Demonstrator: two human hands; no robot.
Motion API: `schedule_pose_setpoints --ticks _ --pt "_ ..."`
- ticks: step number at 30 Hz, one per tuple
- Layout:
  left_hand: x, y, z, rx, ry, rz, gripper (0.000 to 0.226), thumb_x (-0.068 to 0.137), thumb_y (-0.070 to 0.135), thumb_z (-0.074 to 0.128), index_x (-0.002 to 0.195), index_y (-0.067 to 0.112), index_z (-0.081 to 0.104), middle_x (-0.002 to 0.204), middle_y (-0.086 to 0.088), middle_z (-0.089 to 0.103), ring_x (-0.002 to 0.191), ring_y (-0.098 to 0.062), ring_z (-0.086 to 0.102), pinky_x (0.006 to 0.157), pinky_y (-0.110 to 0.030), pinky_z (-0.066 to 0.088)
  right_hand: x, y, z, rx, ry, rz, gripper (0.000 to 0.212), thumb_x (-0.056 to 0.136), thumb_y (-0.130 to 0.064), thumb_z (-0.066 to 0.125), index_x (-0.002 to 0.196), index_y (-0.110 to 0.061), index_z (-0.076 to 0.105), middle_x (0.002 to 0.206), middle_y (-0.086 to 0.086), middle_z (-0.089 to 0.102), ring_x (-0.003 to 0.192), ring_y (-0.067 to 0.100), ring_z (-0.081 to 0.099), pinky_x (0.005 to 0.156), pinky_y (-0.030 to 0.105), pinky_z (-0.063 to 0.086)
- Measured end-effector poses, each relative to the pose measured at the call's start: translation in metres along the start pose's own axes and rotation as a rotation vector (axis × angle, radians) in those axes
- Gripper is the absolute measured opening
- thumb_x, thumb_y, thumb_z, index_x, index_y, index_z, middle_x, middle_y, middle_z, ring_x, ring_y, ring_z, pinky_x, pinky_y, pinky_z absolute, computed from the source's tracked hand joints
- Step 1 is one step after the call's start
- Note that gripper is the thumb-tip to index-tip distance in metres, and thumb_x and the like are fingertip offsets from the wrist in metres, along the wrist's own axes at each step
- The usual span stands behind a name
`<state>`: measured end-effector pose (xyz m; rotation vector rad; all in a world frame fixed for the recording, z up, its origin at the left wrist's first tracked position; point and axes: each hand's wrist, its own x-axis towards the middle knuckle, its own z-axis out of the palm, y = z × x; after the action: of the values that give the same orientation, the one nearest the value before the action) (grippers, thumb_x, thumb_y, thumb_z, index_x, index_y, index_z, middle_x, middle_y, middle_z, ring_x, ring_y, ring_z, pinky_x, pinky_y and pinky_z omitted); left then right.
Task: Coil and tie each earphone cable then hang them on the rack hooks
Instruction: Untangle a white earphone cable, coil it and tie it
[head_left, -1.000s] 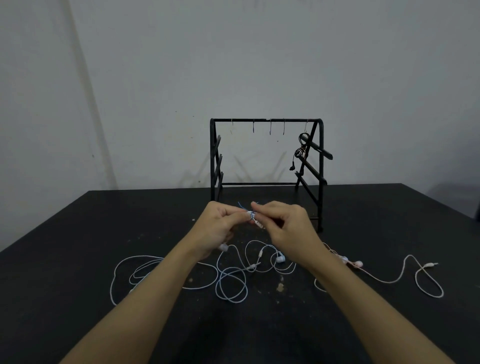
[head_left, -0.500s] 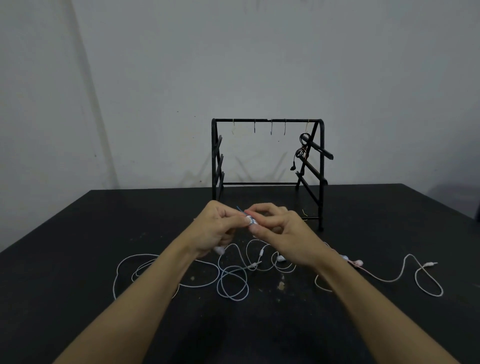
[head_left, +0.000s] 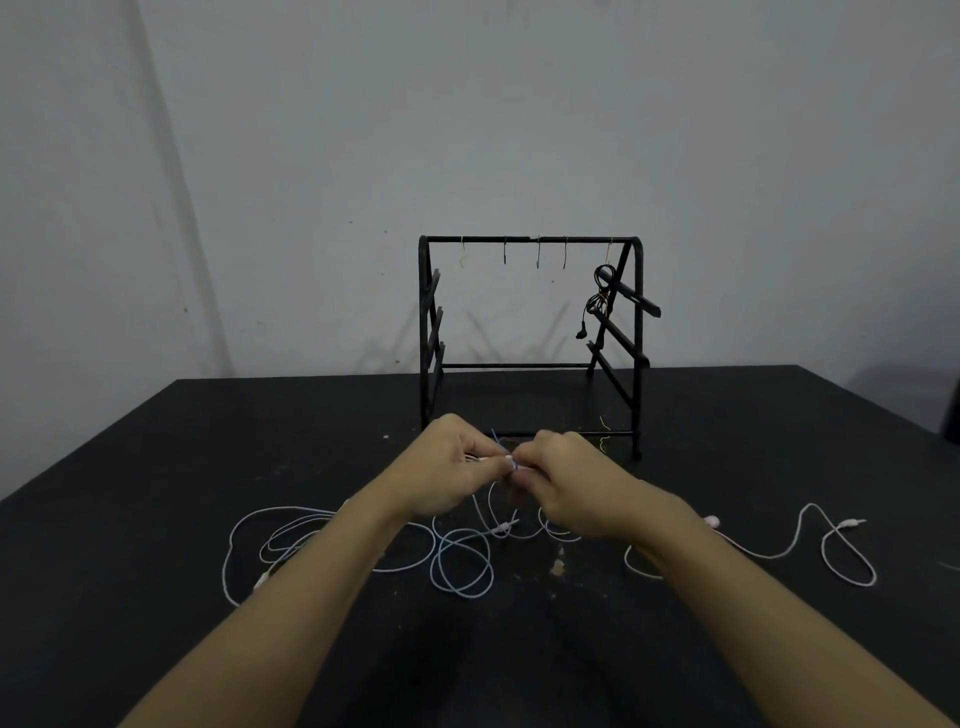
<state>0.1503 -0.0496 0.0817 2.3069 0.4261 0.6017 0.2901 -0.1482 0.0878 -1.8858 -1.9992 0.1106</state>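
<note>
A black rack (head_left: 530, 240) stands at the far middle of the table, with several small hooks on its top bar. A coiled black earphone (head_left: 601, 293) hangs at its right end. My left hand (head_left: 451, 470) and my right hand (head_left: 570, 480) meet just in front of the rack, both pinching a bunched white earphone cable (head_left: 462, 566) and a thin blue tie (head_left: 500, 442) at the fingertips. The rest of that cable trails in loose loops on the table below my hands. A second, pinkish-white earphone cable (head_left: 810, 540) lies uncoiled at the right.
The black table (head_left: 156, 467) runs back to a grey wall. A thin yellow tie (head_left: 604, 436) lies by the rack's right foot. A small pale scrap (head_left: 558, 567) sits on the table near the loops.
Both hands have turned slightly while working the tie at the fingertips; my right hand rolled knuckles-up. The cable loops on the table shifted a little.
</note>
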Motion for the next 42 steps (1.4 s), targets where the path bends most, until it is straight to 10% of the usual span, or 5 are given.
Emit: schedule_pose_setpoints --ticks 9,21,28,36,42 --pt "-0.004 0.007 0.004 -0.063 0.092 -0.046 0.019 0.093 0.025 0.054 0.09 0.019 0.071 0.049 0.017 0.054 0.047 0.0 0.047 0.048 -0.027 0.048 -0.005 0.013 -0.006 0.285 0.079 0.009 0.034 0.096 -0.021 0.049 0.071 -0.007 0.067 0.052 -0.01 0.058 0.043 0.006 0.043 0.047 0.016 0.035" --pt "0.004 0.015 0.027 -0.28 0.436 -0.132 0.018 0.092 0.014 0.055 0.098 0.016 0.072 0.06 0.016 0.061 0.045 0.007 0.05 0.042 -0.006 0.038 0.008 0.014 -0.004 0.064 0.271 0.068 0.037 0.097 -0.038 0.042 0.068 -0.019 0.056 0.06 -0.004 0.058 0.069 0.027 0.063 0.07 0.043 0.053" --pt "0.013 0.02 0.029 -0.872 0.505 -0.347 0.019 0.086 0.004 0.06 0.103 0.002 0.067 0.059 0.002 0.065 0.038 -0.001 0.036 0.034 -0.011 0.025 0.007 0.007 -0.007 0.381 0.272 0.038 0.036 0.097 -0.021 0.046 0.069 -0.005 0.06 0.047 -0.009 0.058 0.041 0.008 0.057 0.048 0.013 0.041" --pt "0.005 0.03 0.028 -0.776 0.54 -0.089 0.018 0.085 -0.006 0.055 0.098 -0.002 0.067 0.092 -0.002 0.06 0.038 0.0 0.045 0.037 -0.01 0.032 0.006 -0.006 -0.011 1.117 0.127 0.298 0.031 0.097 -0.019 0.046 0.07 -0.008 0.057 0.046 -0.005 0.045 0.039 0.007 0.041 0.039 0.017 0.032" --pt "0.002 0.022 0.007 -0.46 0.41 0.055 0.021 0.079 0.002 0.064 0.08 0.02 0.075 0.091 -0.006 0.065 0.046 -0.013 0.04 0.039 -0.019 0.039 0.003 -0.008 -0.023 1.227 -0.027 0.32 0.028 0.097 -0.015 0.043 0.072 -0.007 0.053 0.047 -0.006 0.039 0.038 0.004 0.036 0.037 0.015 0.028"
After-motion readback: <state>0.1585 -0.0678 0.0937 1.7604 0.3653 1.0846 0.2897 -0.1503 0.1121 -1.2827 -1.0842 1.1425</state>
